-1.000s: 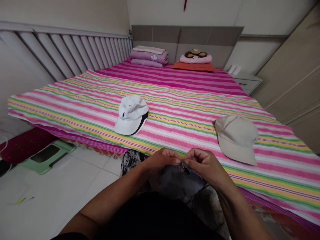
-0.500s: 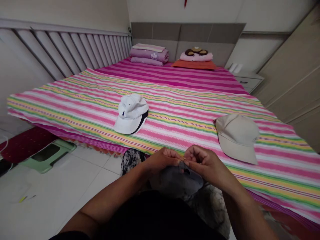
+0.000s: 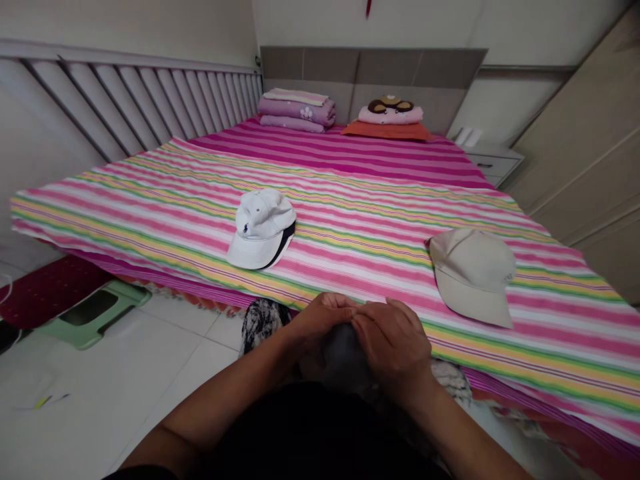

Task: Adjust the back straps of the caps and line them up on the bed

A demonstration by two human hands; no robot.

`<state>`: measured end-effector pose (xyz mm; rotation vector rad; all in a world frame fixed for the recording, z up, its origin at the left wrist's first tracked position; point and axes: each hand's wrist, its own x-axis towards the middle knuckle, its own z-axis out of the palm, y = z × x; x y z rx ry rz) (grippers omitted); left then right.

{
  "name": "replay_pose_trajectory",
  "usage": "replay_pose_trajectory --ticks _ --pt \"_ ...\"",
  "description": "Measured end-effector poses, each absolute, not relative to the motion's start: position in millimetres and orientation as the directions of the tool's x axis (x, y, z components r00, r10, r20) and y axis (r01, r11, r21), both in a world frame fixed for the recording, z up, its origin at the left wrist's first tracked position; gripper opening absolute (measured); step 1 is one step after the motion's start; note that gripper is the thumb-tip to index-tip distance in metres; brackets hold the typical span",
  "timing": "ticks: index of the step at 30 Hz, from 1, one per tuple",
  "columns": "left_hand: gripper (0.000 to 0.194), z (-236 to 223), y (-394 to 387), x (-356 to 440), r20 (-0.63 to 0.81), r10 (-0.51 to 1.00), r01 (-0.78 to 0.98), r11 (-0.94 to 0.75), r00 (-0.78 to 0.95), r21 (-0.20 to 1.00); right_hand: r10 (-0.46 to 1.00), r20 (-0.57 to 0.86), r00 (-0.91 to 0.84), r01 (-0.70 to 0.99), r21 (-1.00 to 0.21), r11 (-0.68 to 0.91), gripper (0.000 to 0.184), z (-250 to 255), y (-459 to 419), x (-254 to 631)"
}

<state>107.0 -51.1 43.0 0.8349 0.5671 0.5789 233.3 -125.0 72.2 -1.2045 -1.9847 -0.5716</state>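
Low in front of my body, a grey cap (image 3: 343, 350) is partly covered by my hands and deep in shadow. My left hand (image 3: 320, 320) pinches its upper edge from the left, with thumb and fingers pressed together. My right hand (image 3: 393, 343) lies over the cap's right side, back of the hand up, fingers closed at the same edge and meeting the left fingertips. On the bed ahead sits a white cap (image 3: 263, 227) with a small dark logo. A beige cap (image 3: 473, 273) rests farther right, its brim toward me.
A striped cover (image 3: 350, 253) spreads over the bed. Folded purple bedding (image 3: 297, 113) and a pink pillow (image 3: 390, 116) lie by the headboard (image 3: 390, 70). On the floor at left stands a green stool (image 3: 93, 320). A nightstand (image 3: 493, 163) is at the far right.
My right hand has turned over and moved down across the cap, hiding the dark opening that showed before. The left hand stays at the edge. The caps on the bed lie as before.
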Motion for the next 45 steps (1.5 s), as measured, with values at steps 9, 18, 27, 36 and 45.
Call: replay_pose_trajectory --ticks 9,18,27,36,45 --pt "0.025 44.9 -52.4 106.0 -0.207 0.690 -0.282 0.524 0.693 0.804 0.585 0.769 -0.255 0.883 -0.060 0.465 0.011 74.4 -129.1 228.8" --pt "0.028 40.5 -51.7 109.0 -0.216 0.711 -0.311 0.532 0.669 0.788 0.592 0.765 -0.254 0.925 0.013 0.380 0.016 70.8 -122.2 239.8" --pt "0.021 46.3 -57.9 115.6 -0.162 0.763 -0.352 0.462 0.626 0.814 0.541 0.809 -0.230 0.877 -0.068 0.475 0.011 68.6 -120.4 224.4" --pt "0.017 44.9 -63.4 117.5 -0.113 0.822 -0.401 0.387 0.558 0.830 0.548 0.809 -0.212 0.800 -0.178 0.572 0.010 77.9 -124.0 220.9" --pt "0.030 45.9 -53.3 102.2 -0.079 0.609 -0.359 0.563 0.790 0.745 0.973 0.185 -0.140 0.451 -0.862 0.229 0.029 78.6 -113.1 266.0"
